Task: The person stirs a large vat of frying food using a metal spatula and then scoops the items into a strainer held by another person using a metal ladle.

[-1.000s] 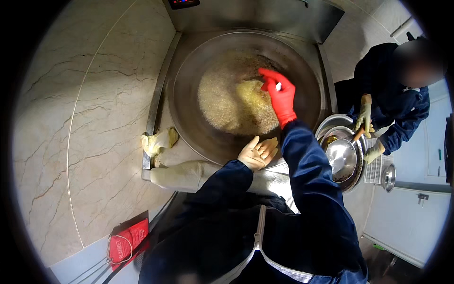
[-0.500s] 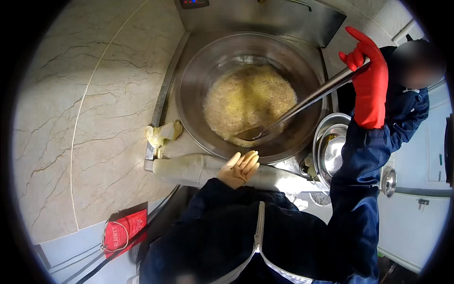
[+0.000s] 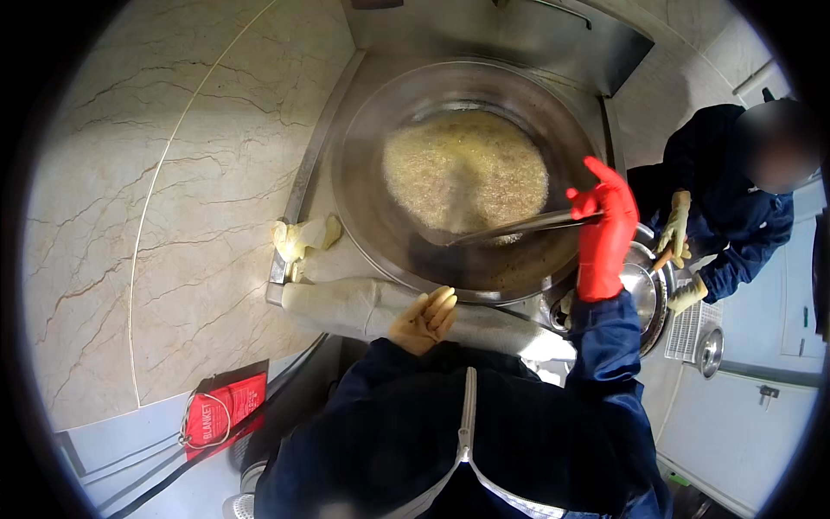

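Shifted spatula (image 3: 527,226), lettered red pouch (image 3: 213,419)

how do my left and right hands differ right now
The left hand looks covered by a pale glove, while the right hand wears a bright red one.
The left hand is open and empty, palm up; the right hand grips a long metal utensil.
The left hand is by the near side of the wok, the right hand at its right side.
Both emerge from dark blue sleeves.
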The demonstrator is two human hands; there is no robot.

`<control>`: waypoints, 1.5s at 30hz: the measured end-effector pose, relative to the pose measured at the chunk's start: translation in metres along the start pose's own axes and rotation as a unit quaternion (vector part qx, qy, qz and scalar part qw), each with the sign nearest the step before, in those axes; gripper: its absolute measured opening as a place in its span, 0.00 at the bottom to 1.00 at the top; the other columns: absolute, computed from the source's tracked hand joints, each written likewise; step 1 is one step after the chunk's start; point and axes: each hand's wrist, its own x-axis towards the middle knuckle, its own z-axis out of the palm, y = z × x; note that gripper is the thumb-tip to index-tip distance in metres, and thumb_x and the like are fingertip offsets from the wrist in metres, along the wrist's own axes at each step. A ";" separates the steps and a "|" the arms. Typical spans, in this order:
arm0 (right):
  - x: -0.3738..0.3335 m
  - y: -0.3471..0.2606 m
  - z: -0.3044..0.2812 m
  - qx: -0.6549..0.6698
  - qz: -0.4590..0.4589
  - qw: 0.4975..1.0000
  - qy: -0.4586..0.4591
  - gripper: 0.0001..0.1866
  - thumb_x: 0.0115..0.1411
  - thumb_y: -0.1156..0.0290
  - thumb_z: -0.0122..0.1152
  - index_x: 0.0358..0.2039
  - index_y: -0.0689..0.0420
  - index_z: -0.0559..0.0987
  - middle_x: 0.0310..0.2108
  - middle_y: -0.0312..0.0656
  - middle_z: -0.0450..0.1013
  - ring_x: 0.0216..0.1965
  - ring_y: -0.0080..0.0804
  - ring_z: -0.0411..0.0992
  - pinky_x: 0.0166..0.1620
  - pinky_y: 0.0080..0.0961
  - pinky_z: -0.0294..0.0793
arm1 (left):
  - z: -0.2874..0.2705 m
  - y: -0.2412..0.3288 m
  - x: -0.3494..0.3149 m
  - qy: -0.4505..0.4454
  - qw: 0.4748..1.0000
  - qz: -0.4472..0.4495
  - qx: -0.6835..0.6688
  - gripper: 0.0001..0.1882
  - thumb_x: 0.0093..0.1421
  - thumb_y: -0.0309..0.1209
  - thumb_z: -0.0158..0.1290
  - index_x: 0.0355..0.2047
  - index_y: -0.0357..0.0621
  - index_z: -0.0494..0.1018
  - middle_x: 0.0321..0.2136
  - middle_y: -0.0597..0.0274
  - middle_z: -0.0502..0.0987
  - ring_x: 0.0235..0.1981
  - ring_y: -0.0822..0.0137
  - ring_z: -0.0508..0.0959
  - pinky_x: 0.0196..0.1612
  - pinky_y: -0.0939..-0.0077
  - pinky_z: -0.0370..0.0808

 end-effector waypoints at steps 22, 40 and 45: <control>0.010 0.176 0.053 -0.258 -0.237 0.915 -0.202 0.05 0.47 0.76 0.56 0.25 0.55 0.78 0.23 0.43 0.73 0.28 0.36 0.71 0.40 0.26 0.69 | 0.028 -0.009 -0.011 0.034 0.998 0.047 -0.015 0.18 0.59 0.31 0.41 0.49 0.36 0.61 0.44 0.56 0.69 0.48 0.64 0.68 0.54 0.70 0.62; 0.050 -0.110 0.030 -0.089 -0.034 0.963 -0.251 0.17 0.55 0.69 0.40 0.32 0.70 0.74 0.07 0.35 0.58 0.10 0.23 0.58 0.28 0.25 0.70 | 0.012 -0.028 -0.020 -0.018 1.000 0.015 -0.014 0.19 0.59 0.33 0.41 0.49 0.36 0.61 0.47 0.57 0.67 0.51 0.64 0.65 0.54 0.69 0.61; 0.022 -0.077 0.020 -0.117 0.024 0.959 -0.257 0.15 0.53 0.71 0.41 0.32 0.70 0.73 0.12 0.41 0.67 0.08 0.22 0.59 0.25 0.25 0.69 | 0.007 -0.026 -0.017 -0.023 0.999 0.017 -0.028 0.20 0.59 0.34 0.41 0.49 0.36 0.61 0.46 0.56 0.68 0.51 0.64 0.65 0.54 0.69 0.61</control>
